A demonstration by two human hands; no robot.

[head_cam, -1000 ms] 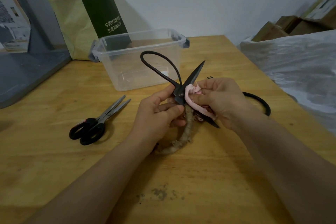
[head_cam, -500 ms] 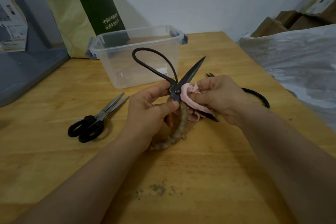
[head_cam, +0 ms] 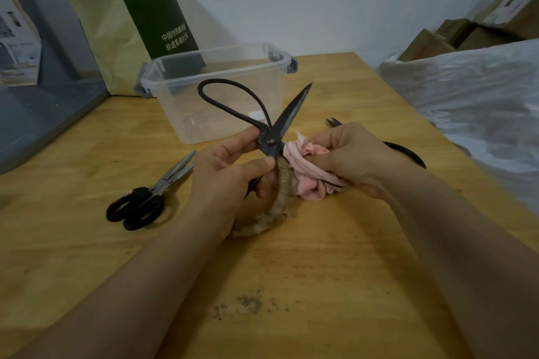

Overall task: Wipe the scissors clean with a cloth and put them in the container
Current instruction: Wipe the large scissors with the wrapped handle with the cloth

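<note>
My left hand [head_cam: 230,181] grips large black iron scissors [head_cam: 272,140] near the pivot. The scissors are spread apart, one blade pointing up-right, one bare loop handle up-left and a twine-wrapped handle curving down under my hand. My right hand [head_cam: 353,157] holds a bunched pink cloth [head_cam: 306,172] against the lower blade just right of the pivot; that blade is mostly hidden. The clear plastic container [head_cam: 221,67] stands behind on the wooden table [head_cam: 320,271]; it looks to hold nothing.
Steel scissors with black plastic handles [head_cam: 145,201] lie on the table to the left. Another black iron pair [head_cam: 408,151] lies behind my right wrist. A yellow-green bag [head_cam: 131,26] leans at the back, crinkled plastic sheeting [head_cam: 472,102] on the right. A dark smudge [head_cam: 248,304] marks the near tabletop.
Both hands and the black iron scissors have shifted slightly left. The pink cloth has slid down the lower blade and now bunches lower under my right hand.
</note>
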